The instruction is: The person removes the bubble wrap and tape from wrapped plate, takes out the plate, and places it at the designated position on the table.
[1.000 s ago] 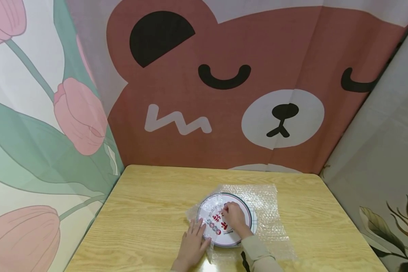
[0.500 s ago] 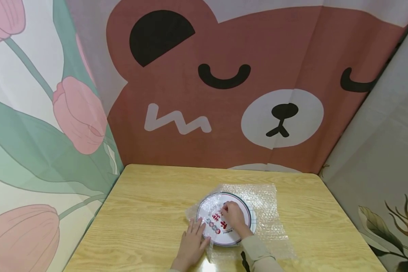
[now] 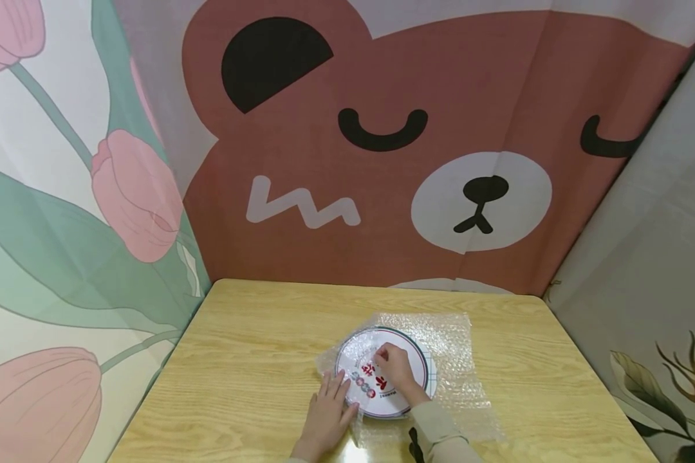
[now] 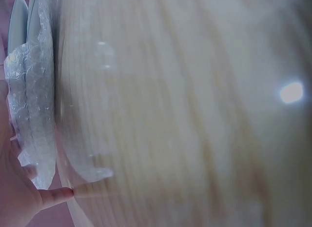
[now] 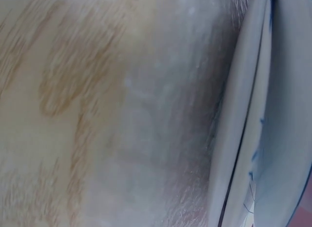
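Observation:
A round white plate [image 3: 390, 406] with red lettering and a dark rim lies on top of a stack. Beneath it, a plate with a blue grid pattern [image 3: 432, 374] shows at the right. Bubble wrap [image 3: 463, 379] spreads under the stack and folds up over its left side. My left hand [image 3: 327, 411] rests with spread fingers on the wrapped left edge. My right hand [image 3: 398, 368] is over the plate's middle, curled fingertips pinching the fold of wrap there. The left wrist view shows wrap [image 4: 36, 105] around stacked rims; the right wrist view shows bare plate edges [image 5: 239, 114].
The plates and wrap lie near the front of a light wooden table [image 3: 255, 360]. A black strap-like piece [image 3: 416, 444] shows beside the right sleeve [image 3: 443, 431]. Printed curtains [image 3: 301, 257] stand behind the table and at both sides.
My right hand has shifted very slightly left over the plate, fingers still curled. The left hand, plates and bubble wrap stay in place.

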Motion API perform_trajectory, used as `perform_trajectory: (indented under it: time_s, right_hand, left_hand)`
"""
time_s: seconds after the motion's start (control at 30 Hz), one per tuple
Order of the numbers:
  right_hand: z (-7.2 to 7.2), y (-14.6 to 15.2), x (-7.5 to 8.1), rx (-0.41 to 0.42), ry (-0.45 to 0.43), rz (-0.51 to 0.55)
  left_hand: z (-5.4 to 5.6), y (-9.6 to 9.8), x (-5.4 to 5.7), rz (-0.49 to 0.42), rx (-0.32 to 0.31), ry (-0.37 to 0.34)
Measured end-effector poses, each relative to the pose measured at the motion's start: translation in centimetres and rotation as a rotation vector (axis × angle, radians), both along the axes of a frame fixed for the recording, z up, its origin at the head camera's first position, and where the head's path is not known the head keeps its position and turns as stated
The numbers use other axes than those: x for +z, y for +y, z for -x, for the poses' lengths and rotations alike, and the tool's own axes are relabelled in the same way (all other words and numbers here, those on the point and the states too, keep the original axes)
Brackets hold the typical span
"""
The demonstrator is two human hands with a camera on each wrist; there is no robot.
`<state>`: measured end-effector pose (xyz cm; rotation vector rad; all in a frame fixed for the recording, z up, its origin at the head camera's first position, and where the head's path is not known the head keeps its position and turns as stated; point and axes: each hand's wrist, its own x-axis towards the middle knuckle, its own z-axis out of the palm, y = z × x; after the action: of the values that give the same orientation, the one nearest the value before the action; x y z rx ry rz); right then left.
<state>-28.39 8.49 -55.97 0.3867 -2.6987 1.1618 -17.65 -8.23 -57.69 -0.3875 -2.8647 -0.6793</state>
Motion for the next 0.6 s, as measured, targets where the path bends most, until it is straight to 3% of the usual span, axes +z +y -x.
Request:
perform_trajectory:
  time_s: [0.2, 0.4, 0.6]
  right_hand:
    - [0.12, -0.09, -0.11, 0.025, -0.035, 0.052]
    - [0.13, -0.21, -0.16, 0.019, -0.052, 0.020]
    - [0.00, -0.34, -0.02, 0.020, -0.048, -0.006]
  left_hand:
    - [-0.01, -0.03, 0.10, -0.027, 0.004, -0.016]
    - [-0.03, -0.04, 0.24, -0.029, 0.003, -0.023]
    - [-0.16, -0.01, 0.38, -0.040, -0.005, 0.013]
